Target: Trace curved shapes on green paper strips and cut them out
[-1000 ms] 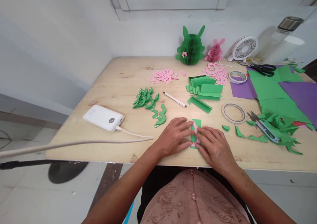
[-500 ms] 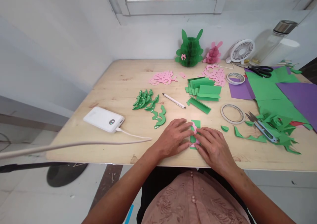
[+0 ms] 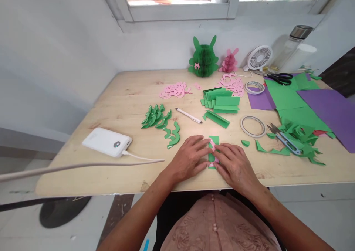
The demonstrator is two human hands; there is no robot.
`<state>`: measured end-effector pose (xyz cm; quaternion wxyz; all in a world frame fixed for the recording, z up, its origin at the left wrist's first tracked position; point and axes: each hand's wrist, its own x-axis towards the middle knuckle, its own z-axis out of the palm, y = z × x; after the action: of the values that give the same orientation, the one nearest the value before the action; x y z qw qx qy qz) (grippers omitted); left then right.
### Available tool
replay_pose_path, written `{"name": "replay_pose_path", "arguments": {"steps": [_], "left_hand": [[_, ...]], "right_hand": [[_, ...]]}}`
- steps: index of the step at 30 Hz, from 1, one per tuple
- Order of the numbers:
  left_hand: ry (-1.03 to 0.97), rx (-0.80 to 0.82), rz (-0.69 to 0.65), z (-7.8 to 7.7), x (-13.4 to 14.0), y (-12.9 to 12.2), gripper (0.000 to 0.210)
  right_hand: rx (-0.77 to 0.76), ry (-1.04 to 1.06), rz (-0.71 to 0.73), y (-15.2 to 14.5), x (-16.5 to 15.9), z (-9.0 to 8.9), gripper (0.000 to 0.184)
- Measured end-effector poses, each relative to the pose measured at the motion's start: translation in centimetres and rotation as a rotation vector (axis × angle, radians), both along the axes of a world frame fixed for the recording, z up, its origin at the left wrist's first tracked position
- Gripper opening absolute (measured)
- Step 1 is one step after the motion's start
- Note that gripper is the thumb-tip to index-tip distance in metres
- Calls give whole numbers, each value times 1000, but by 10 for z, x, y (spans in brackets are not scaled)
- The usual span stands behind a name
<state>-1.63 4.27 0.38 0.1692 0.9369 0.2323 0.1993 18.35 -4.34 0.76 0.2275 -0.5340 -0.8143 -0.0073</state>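
A narrow strip of green paper [image 3: 213,137] lies flat at the table's near side, with a wavy pink paper cut-out [image 3: 213,144] on top of it. From the left, my left hand [image 3: 190,156] rests its outstretched fingertips on the cut-out's edge. My right hand [image 3: 235,164] lies on the opposite side, fingers extended over the cut-out and strip. Both hands are open and press down without gripping. Fingers hide part of the pink piece. Left of my hands are a curved green cut-out [image 3: 174,135] and a pile of similar green pieces [image 3: 154,116].
A white pen [image 3: 188,115], folded green strips [image 3: 226,102] and a tape roll [image 3: 253,126] lie beyond my hands. Blue-handled scissors [image 3: 287,141] rest among green scraps at right. A white power bank [image 3: 107,142] trails a cable at left. Paper rabbits [image 3: 205,62] stand behind.
The camera view has shifted slightly, so the scene sits a little further left. Both hands stay on the pink cut-out and green strip in nearly the same pose.
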Motion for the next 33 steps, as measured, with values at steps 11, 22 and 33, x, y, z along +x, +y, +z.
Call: {"name": "replay_pose_path", "arguments": {"steps": [11, 22, 33], "left_hand": [[12, -27, -6, 1, -1, 0, 28], [10, -46, -9, 2, -2, 0, 26], [16, -53, 0, 2, 0, 0, 26]], "right_hand": [[79, 95, -68, -9, 22, 13, 24], [202, -207, -598, -21, 140, 12, 28], [24, -387, -723, -16, 168, 15, 34]]}}
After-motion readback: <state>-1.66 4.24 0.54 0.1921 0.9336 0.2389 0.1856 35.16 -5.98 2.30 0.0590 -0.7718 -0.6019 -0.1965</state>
